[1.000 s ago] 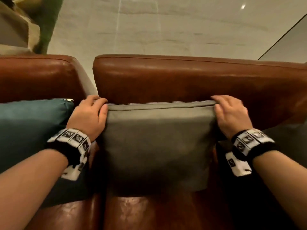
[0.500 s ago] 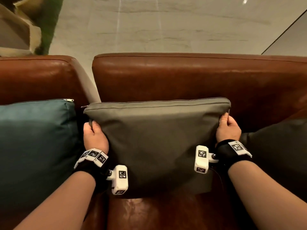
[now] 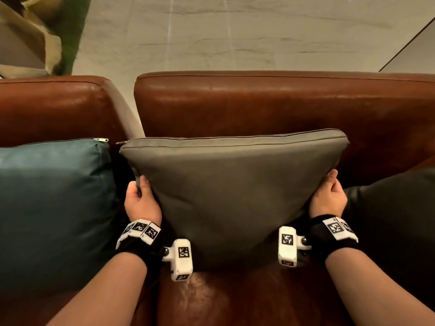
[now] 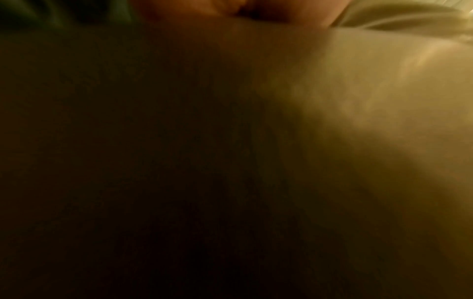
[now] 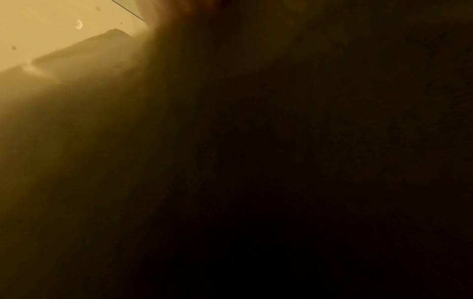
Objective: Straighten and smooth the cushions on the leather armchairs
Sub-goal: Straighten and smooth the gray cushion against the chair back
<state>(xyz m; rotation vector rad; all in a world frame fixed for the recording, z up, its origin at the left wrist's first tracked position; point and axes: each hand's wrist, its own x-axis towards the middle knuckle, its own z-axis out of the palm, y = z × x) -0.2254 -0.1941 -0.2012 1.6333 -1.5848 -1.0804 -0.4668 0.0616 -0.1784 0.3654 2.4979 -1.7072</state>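
Grey cushion [image 3: 233,196] stands upright against the backrest of the brown leather armchair [image 3: 282,107]. Left hand [image 3: 141,203] grips the cushion's left edge, right hand [image 3: 328,198] its right edge. A teal cushion [image 3: 54,208] sits left of the grey cushion, a dark cushion [image 3: 395,220] to its right.

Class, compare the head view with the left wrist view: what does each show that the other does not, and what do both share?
Head view only: both hands, left and right, gripping the grey cushion by its sides, against the brown armchair, with a teal cushion alongside. Left wrist view only: a dark, blurred close-up with fingers at the top edge. Shared: the left hand and the grey cushion fabric.
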